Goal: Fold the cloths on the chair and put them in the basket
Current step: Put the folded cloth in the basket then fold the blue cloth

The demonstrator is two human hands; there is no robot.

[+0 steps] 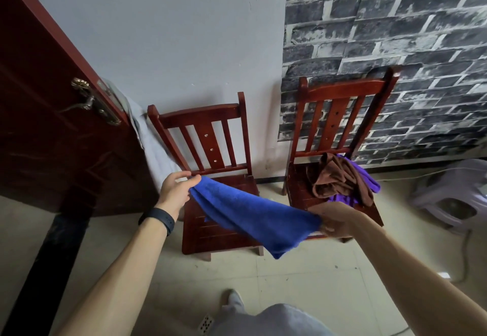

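Left hand (175, 191) and right hand (333, 221) each pinch an end of the blue cloth (253, 214), stretched above the left chair (210, 177). Brown cloth (334, 177) lies crumpled over a purple cloth (369, 180) on the right chair (342, 114).

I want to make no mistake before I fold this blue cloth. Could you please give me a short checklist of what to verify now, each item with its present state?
1. Left hand pinches one corner of the blue cloth: ok.
2. Right hand grips the opposite end: ok.
3. Cloth taut and flat between the hands: not ok, it sags and a corner hangs down.
4. Brown cloth and purple cloth on the right chair folded: not ok, both lie crumpled.
5. Basket within reach: cannot tell, none is in view.
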